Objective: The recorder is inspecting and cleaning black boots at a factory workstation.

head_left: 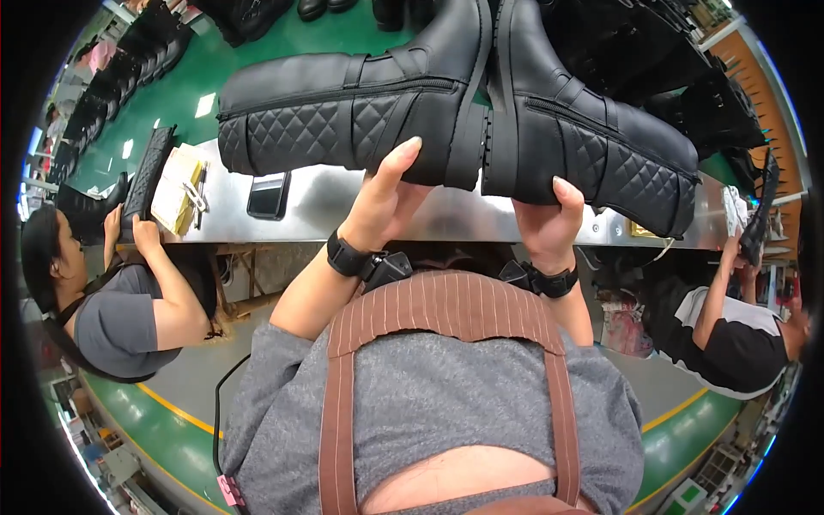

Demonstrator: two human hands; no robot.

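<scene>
Two tall black boots are held up in front of me, soles facing each other and shafts pointing outward. The left boot (343,116) has a quilted panel, straps and a long zipper along its side. My left hand (390,193) grips it near the heel, thumb on the outside and the fingers hidden beneath. A matching right boot (592,129) slants down to the right. My right hand (549,219) holds that one near the heel, its thumb tip against the leather. The zippers on both boots look closed.
Below the boots runs a shiny metal table (322,197) carrying a black phone (268,196) and a yellow pad (176,193). Co-workers sit at left (120,300) and right (730,326), each handling a black boot. More black boots (708,103) crowd the upper right and the far left.
</scene>
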